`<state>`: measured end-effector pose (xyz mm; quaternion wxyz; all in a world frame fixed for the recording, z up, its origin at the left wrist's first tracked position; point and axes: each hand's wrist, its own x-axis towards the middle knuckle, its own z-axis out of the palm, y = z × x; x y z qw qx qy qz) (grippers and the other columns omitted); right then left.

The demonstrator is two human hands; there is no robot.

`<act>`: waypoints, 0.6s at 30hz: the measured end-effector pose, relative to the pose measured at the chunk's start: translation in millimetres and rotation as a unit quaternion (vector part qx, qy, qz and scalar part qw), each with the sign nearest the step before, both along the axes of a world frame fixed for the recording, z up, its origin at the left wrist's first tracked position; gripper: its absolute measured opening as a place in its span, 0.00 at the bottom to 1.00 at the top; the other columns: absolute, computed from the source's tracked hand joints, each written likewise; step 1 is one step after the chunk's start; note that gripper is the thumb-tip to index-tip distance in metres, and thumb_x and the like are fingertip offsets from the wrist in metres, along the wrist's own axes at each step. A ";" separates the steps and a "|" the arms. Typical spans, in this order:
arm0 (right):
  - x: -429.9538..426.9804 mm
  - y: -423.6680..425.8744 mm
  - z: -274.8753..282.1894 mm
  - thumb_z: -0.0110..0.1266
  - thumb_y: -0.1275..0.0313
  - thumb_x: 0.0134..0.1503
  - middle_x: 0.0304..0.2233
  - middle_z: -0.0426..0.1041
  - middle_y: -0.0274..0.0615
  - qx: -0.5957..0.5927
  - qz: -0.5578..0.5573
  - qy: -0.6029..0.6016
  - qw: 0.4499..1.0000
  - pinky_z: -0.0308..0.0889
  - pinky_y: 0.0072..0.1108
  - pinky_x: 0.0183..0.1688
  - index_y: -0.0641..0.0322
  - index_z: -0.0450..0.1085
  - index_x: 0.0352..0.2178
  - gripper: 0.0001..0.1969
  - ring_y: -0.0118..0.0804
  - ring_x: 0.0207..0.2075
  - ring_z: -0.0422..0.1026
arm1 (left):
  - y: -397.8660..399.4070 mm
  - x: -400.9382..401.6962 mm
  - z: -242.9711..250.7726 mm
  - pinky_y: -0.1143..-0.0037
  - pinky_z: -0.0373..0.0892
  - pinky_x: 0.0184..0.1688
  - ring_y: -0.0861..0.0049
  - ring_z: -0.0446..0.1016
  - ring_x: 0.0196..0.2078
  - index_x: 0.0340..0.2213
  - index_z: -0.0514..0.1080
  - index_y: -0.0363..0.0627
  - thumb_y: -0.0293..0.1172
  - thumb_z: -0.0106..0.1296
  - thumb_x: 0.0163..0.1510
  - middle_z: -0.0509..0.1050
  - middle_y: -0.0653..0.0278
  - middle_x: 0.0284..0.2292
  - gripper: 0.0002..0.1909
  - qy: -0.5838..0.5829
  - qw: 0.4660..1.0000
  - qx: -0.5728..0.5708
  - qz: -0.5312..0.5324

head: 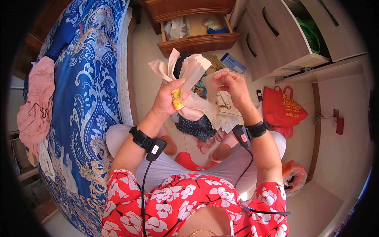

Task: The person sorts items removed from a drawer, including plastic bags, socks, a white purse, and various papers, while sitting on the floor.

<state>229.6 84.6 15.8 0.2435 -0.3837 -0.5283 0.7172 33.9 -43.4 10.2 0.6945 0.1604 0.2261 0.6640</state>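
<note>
My left hand [163, 100] grips a bunch of thin beige and white stockings or socks [194, 69], with a dark piece [178, 65] among them. Around part of the bunch sits a yellow paper label [178, 103] bearing print. My right hand [234, 86] pinches a sheer pale stocking [210, 87] between thumb and fingers, and the fabric hangs down towards the bunch. Below both hands a dark blue dotted cloth [197, 128] lies on the floor. Printed papers [229, 123] lie beside it.
Ahead, a wooden drawer [198, 41] stands pulled out with plastic bags inside. A blue box [234, 62] lies on the floor near grey cabinet drawers [266, 38]. At the right is a red bag [282, 105]. The bed [97, 74] lines the left side, with pink clothing [38, 100] on it.
</note>
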 end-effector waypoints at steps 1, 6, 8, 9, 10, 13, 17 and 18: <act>-2.1 -3.2 3.8 0.39 0.68 0.54 0.33 0.72 0.34 0.004 0.015 0.023 1.000 0.64 0.20 0.37 0.63 0.71 0.32 0.14 0.24 0.35 0.69 | 0.1 -3.5 -2.4 0.81 0.68 0.27 0.79 0.71 0.26 0.47 0.61 0.43 0.30 0.50 0.49 0.71 0.60 0.29 0.22 -0.020 0.997 0.042 -0.059; -12.4 -14.4 15.7 0.45 0.52 0.56 0.34 0.73 0.34 -0.189 0.055 0.165 0.966 0.62 0.19 0.39 0.65 0.72 0.34 0.23 0.24 0.36 0.69 | -2.0 20.1 24.0 0.83 0.67 0.28 0.82 0.69 0.23 0.49 0.60 0.42 0.27 0.50 0.48 0.71 0.64 0.30 0.25 0.191 0.981 -0.007 0.019; -13.1 -21.4 24.8 0.49 0.57 0.55 0.32 0.73 0.32 -0.066 0.059 0.115 0.989 0.62 0.17 0.37 0.65 0.72 0.33 0.19 0.22 0.34 0.68 | 2.2 26.4 17.3 0.85 0.66 0.27 0.86 0.68 0.24 0.49 0.59 0.41 0.25 0.51 0.47 0.71 0.69 0.33 0.26 0.251 0.966 -0.034 0.048; -12.2 -22.0 27.1 0.53 0.63 0.54 0.30 0.73 0.31 0.058 0.061 0.065 0.994 0.62 0.15 0.35 0.66 0.72 0.32 0.14 0.19 0.31 0.68 | 3.0 25.1 16.3 0.85 0.66 0.27 0.86 0.68 0.24 0.49 0.59 0.41 0.25 0.51 0.47 0.71 0.69 0.33 0.26 0.252 0.966 -0.033 0.047; -9.1 -17.5 18.0 0.57 0.70 0.51 0.27 0.73 0.29 0.082 0.046 0.038 0.995 0.62 0.13 0.32 0.67 0.72 0.30 0.10 0.16 0.29 0.66 | 2.7 22.3 16.1 0.84 0.67 0.28 0.86 0.69 0.27 0.48 0.61 0.40 0.25 0.51 0.47 0.71 0.68 0.34 0.25 0.267 0.962 -0.053 0.025; -4.6 -11.9 16.6 0.56 0.68 0.52 0.28 0.72 0.30 0.103 0.018 0.036 0.994 0.63 0.13 0.34 0.67 0.72 0.32 0.11 0.17 0.30 0.67 | 5.7 23.5 14.6 0.84 0.66 0.30 0.86 0.70 0.36 0.44 0.66 0.40 0.26 0.51 0.47 0.72 0.66 0.39 0.20 0.283 0.954 -0.090 0.043; -5.2 -9.0 17.3 0.55 0.70 0.52 0.31 0.73 0.33 0.135 0.011 0.060 0.989 0.64 0.15 0.37 0.67 0.68 0.40 0.15 0.20 0.33 0.68 | 12.4 22.4 15.8 0.85 0.64 0.29 0.85 0.70 0.40 0.43 0.68 0.39 0.27 0.50 0.48 0.71 0.62 0.43 0.18 0.344 0.933 -0.061 0.084; -9.7 -12.1 21.6 0.55 0.71 0.52 0.33 0.72 0.35 0.188 -0.017 0.058 0.980 0.65 0.16 0.38 0.66 0.64 0.44 0.18 0.21 0.34 0.69 | 12.3 22.7 14.8 0.85 0.64 0.29 0.85 0.70 0.40 0.44 0.67 0.39 0.28 0.51 0.48 0.71 0.63 0.43 0.19 0.352 0.931 -0.038 0.084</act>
